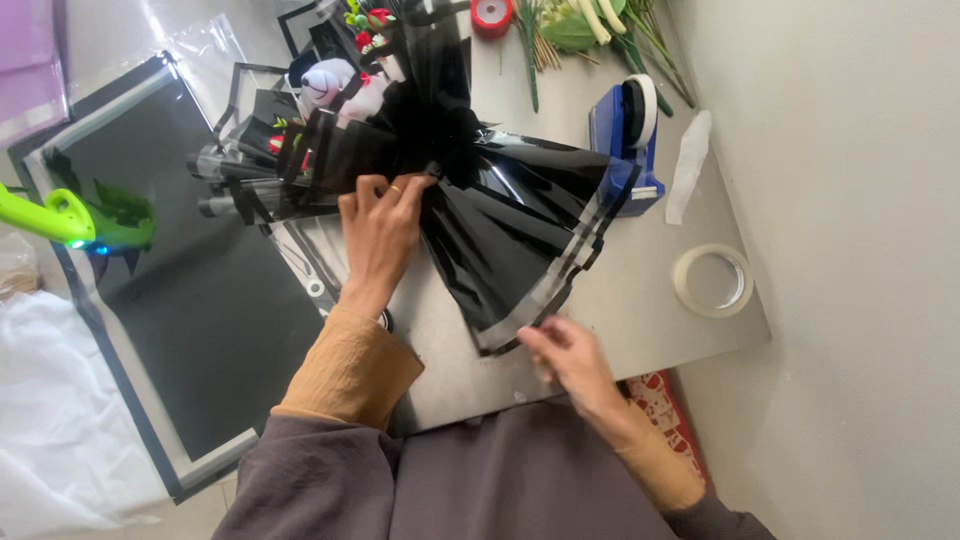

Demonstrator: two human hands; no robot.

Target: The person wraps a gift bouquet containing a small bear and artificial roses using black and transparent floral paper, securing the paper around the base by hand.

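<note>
A bouquet wrapped in glossy black paper with silver-white edging [500, 220] lies on the grey table [640, 300], its top pointing away from me. My left hand [378, 225] presses on the gathered waist of the wrapping, fingers closed on the paper. My right hand [565, 350] pinches the lower edge of the black sheet near the table's front edge. A small white plush figure [327, 78] and red flowers [372, 25] stick out at the far end of the bouquet.
A blue tape dispenser [625, 135] stands right of the bouquet, and a clear tape roll [712, 281] lies further right. Red tape [491, 13] and green stems [590, 30] sit at the back. Black sheets [200, 310] and a green tool [60, 215] lie left.
</note>
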